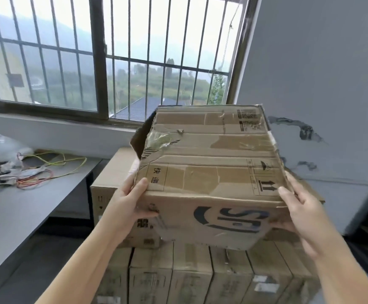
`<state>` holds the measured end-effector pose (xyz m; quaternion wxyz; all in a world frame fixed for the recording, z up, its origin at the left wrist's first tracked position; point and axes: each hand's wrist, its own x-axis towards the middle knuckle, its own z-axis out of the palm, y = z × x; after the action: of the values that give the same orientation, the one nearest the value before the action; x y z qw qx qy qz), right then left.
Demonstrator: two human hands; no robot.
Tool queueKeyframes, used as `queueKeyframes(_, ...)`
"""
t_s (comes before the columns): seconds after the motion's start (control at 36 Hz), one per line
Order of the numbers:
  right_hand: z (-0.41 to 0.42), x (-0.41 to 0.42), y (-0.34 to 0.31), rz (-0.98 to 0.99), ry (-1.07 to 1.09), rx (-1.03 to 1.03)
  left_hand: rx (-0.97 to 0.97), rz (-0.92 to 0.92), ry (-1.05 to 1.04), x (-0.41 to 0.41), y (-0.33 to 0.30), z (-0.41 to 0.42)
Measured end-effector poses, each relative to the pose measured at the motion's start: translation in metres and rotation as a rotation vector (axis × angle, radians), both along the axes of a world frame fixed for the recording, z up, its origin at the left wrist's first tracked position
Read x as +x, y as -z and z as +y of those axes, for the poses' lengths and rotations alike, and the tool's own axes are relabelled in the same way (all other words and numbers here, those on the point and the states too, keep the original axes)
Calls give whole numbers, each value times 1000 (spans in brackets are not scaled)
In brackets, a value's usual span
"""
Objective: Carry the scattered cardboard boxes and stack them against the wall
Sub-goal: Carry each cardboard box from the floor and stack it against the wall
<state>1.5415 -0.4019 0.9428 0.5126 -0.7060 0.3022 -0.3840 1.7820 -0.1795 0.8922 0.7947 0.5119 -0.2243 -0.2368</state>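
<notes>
Two bare forearms reach out from below, and between them sits a battered cardboard box (211,172), held up in the air above the stack of boxes (178,275) that stands against the grey wall (321,73) under the barred window (112,51). That carried box is creased and torn along its left top edge, with a loose flap sticking up, brown tape across its top and a dark blue logo on the face turned toward the person. It tilts a little, its near lower edge hanging over the row of upright cartons beneath; whether it touches the larger box (112,172) behind it on the left, I cannot tell from here.

To the left runs a grey table (25,211) with a tangle of coloured wires (36,172) and a clear plastic bag (1,145) lying on it.

Left hand (132,200) grips the box's near left corner, thumb laid on top and fingers curled round the side. Right hand (297,211) clasps the near right corner, thumb on the top edge and fingers spread along the side.
</notes>
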Motion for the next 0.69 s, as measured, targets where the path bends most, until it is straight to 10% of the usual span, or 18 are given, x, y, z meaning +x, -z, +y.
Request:
queueKeyframes(0.33, -24, 202, -24, -174, -50, -190, -193, -224, -41, 190, -26, -26)
queueKeyframes(0.69, -44, 423, 78, -123, -204, -54, 96, -377, -203, 392, 38, -34)
